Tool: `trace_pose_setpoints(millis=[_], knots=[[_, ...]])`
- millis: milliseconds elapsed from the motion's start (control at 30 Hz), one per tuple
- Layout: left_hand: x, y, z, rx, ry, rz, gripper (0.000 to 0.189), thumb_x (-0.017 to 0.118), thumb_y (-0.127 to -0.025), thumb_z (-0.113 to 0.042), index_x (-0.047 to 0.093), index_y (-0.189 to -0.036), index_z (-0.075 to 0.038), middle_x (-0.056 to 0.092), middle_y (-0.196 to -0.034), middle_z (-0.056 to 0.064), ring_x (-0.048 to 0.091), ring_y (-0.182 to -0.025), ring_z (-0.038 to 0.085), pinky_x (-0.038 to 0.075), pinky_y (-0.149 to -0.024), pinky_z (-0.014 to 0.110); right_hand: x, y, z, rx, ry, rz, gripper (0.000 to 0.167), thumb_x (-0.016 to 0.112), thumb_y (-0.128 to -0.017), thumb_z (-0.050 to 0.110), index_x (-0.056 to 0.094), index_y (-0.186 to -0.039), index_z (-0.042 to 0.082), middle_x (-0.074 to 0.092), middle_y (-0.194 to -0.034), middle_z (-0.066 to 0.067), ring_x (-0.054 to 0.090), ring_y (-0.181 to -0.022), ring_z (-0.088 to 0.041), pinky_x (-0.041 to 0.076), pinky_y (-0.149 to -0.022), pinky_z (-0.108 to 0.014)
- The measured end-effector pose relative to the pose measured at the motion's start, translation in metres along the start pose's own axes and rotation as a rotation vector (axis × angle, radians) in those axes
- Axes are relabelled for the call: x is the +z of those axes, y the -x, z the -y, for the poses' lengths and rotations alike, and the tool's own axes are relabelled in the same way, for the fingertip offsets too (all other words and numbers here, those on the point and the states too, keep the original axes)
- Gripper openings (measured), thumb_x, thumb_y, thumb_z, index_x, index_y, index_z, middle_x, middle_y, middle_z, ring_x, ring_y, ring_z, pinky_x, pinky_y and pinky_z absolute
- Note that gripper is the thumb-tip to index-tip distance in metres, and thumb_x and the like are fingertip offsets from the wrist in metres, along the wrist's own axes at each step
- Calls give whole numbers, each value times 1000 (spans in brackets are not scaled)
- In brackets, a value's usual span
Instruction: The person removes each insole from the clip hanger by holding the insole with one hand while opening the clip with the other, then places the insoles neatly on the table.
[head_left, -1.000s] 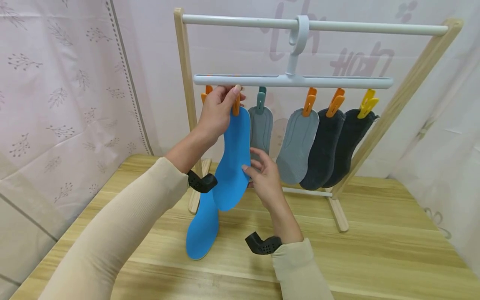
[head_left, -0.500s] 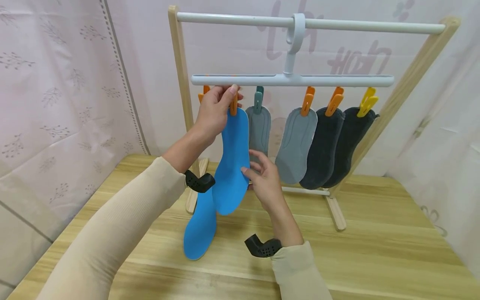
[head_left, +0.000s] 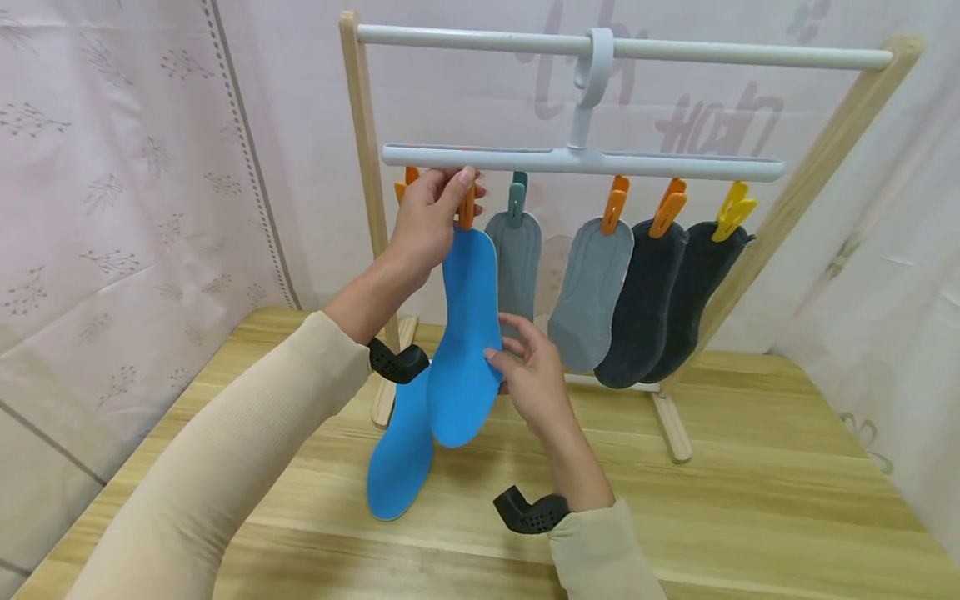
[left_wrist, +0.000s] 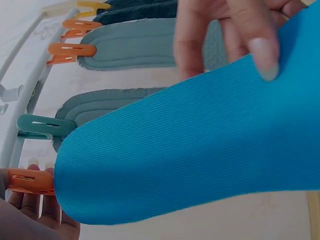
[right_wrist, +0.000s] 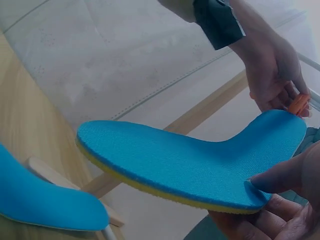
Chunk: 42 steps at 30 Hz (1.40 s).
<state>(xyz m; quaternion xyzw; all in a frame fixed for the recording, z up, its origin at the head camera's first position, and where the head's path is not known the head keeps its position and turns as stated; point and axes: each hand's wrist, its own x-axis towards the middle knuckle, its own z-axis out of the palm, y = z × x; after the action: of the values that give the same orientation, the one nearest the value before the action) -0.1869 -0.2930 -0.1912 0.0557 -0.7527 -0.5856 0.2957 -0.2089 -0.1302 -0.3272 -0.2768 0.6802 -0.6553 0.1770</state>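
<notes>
My left hand (head_left: 423, 221) pinches an orange clip (head_left: 467, 208) under the left part of the white hanger (head_left: 487, 157). Just below hangs a blue insole (head_left: 468, 333), its narrow heel end right at the clip's tip. My right hand (head_left: 538, 371) pinches the insole's right edge, thumb on the blue face and fingers behind. In the right wrist view, the insole (right_wrist: 185, 160) shows a yellow underside along its edge. A second blue insole (head_left: 401, 467) lies on the table below, partly covered by the held one. In the left wrist view, the orange clip (left_wrist: 30, 181) sits between thumb and fingers.
A wooden rack with a white rail (head_left: 712, 53) carries the hanger. Grey insoles (head_left: 592, 300) and black insoles (head_left: 645, 308) hang from clips on its right. Another orange clip (head_left: 401, 190) is at the far left. The rack's feet (head_left: 671, 427) stand on the wooden table (head_left: 750, 500).
The blue insole and my right hand have moved slightly down, so the insole's heel end now sits lower against the orange clip. My left hand has stayed at the clip.
</notes>
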Motion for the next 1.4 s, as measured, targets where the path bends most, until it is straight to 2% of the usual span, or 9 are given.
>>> trace_pose_setpoints(millis=[167,333,667,1067,1267,1400], knots=[[-3,1,0,5,-15,1,41,46,-107,-35,53,-141,-12,64,-129,11,66,-116,27,57,-99,33,3,5,-7,23,16,7,52,57,-102,3,45,-149,22,61,-140,-18,70,-112,-37,63,-77,-44],[-5,1,0,18,-20,7,41,46,-108,-34,52,-142,-13,63,-128,10,67,-112,23,57,-98,32,5,9,-11,33,27,12,52,56,-102,3,45,-149,22,60,-141,-18,70,-113,-37,63,-78,-43],[-5,-1,1,-5,-23,15,40,46,-108,-34,52,-141,-13,63,-129,10,67,-110,19,56,-100,30,2,11,-23,61,79,16,52,56,-100,0,47,-149,12,65,-134,-24,73,-104,-36,61,-67,-38],[-3,-3,3,-14,-17,23,40,47,-107,-34,52,-142,-13,63,-131,10,66,-111,20,55,-101,31,4,5,-42,131,94,24,50,59,-97,0,51,-145,13,70,-125,-20,74,-98,-31,61,-68,-40],[-4,-3,5,-22,1,37,40,48,-107,-32,53,-143,-14,64,-130,10,65,-117,25,55,-103,36,4,5,-49,159,129,62,46,59,-96,-2,51,-141,6,70,-119,-23,73,-84,-23,58,-63,-34],[-5,-4,4,-27,2,44,41,49,-107,-32,55,-143,-13,65,-133,11,66,-120,26,54,-105,36,-1,3,-50,200,167,92,47,59,-98,0,48,-143,5,69,-119,-22,71,-87,-24,58,-66,-36]])
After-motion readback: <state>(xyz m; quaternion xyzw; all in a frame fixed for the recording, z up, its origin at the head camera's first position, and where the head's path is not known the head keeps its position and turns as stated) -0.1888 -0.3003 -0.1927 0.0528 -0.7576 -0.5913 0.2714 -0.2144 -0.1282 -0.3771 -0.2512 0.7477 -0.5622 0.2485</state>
